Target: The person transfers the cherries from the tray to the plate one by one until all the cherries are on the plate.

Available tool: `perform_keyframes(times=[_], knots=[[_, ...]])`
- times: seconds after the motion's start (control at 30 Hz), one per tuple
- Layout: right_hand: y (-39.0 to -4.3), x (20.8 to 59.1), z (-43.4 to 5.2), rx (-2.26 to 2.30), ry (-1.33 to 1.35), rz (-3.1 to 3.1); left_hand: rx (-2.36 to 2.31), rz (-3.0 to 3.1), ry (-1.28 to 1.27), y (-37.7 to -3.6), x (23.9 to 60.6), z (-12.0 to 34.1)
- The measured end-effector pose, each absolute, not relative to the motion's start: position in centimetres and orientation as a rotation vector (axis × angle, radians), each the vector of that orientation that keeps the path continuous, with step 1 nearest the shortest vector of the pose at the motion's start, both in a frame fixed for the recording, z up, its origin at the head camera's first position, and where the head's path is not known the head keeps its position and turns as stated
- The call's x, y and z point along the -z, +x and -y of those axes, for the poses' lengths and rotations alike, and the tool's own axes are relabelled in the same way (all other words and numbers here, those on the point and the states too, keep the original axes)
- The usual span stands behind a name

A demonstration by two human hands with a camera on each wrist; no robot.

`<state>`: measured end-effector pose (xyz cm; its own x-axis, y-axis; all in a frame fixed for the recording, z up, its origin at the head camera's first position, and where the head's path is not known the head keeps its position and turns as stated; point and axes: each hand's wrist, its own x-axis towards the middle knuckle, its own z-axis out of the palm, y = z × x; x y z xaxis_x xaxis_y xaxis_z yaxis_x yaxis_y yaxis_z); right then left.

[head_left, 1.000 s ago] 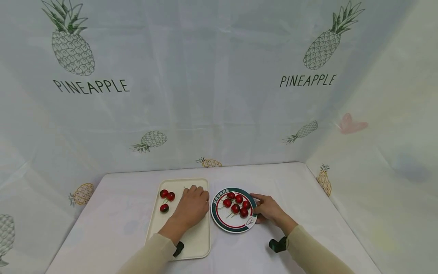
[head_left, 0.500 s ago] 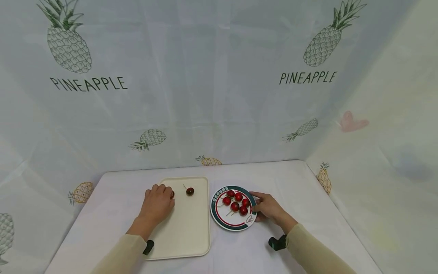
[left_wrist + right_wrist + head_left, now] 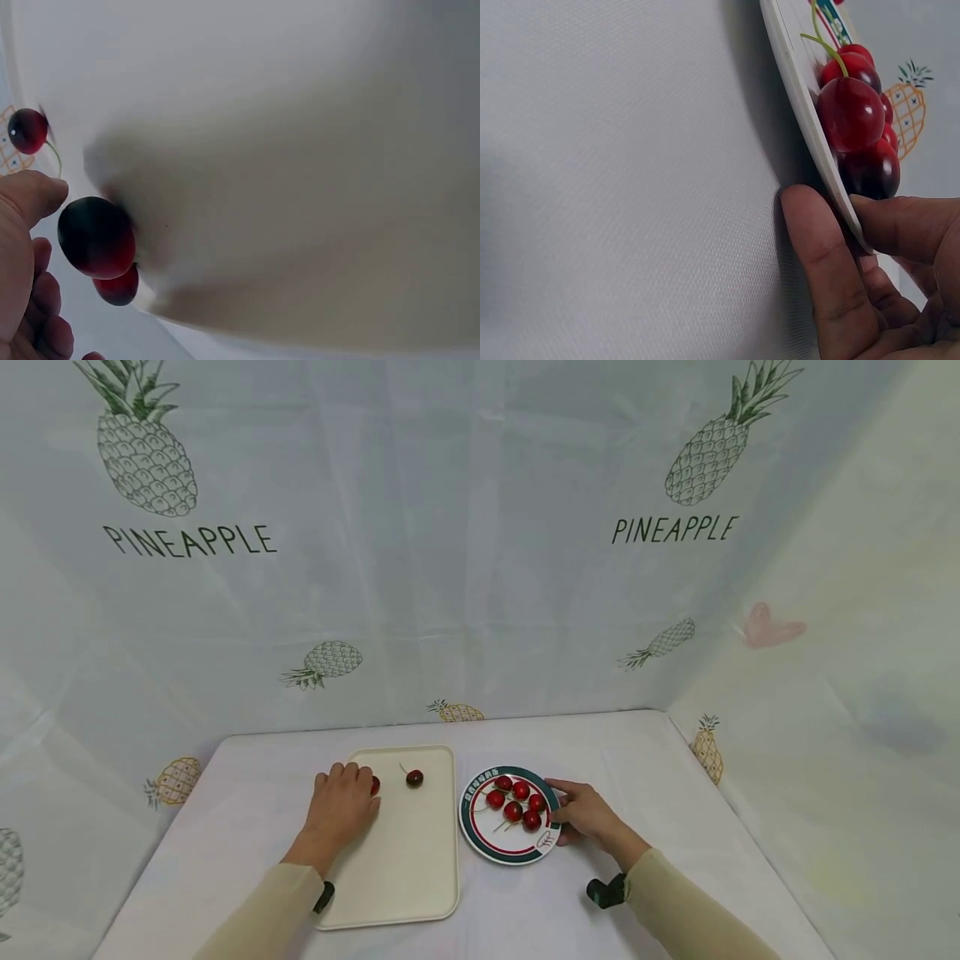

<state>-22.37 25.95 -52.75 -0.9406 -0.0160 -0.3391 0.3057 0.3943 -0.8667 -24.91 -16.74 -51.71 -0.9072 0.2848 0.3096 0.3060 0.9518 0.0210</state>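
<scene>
Cherries and two hands on a white tabletop (image 3: 637, 760), pineapple-print cloth behind and on both sides.

Left hand (image 3: 339, 806) lies palm down on the far left corner of the cream tray (image 3: 405, 877), fingers loosely bent and close together. Fingertips rest against two red cherries (image 3: 97, 236); in the head view only a sliver of one (image 3: 374, 785) shows at the hand's 2 o'clock. Left wrist view puts both fruits just beside the thumb, one stacked ahead of the other. Whether the fingers actually pinch either fruit cannot be told.

Lone dark cherry (image 3: 414, 778) with its stem sits on the tray at 3 o'clock from the fingertips, near but apart. In the left wrist view it (image 3: 28, 129) appears at the upper left.

Round plate (image 3: 480, 843), white with a green and red rim, stands just right of the tray, not touching it. It carries a cluster of red stemmed cherries (image 3: 513, 811), several touching.

Right hand (image 3: 585, 814) pinches the plate's rim at its 3 o'clock. Right wrist view: thumb over the rim (image 3: 802, 112), a finger (image 3: 829, 277) beneath, the nearest plate cherry (image 3: 853, 112) just beyond the thumb.

Black wrist straps show on both cream sleeves.
</scene>
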Motion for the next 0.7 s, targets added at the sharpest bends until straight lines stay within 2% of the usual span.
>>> perform_keyframes(times=[0.37, 0.7], knots=[[-22.4, 53.0, -25.7, 1.575, 0.287, -2.350, 0.106, 2.825, -0.377, -25.6, 52.5, 17.9], [-22.5, 53.0, -25.9, 1.591, 0.267, -2.341, 0.195, 2.918, -0.283, -25.0, 51.4, 19.3]])
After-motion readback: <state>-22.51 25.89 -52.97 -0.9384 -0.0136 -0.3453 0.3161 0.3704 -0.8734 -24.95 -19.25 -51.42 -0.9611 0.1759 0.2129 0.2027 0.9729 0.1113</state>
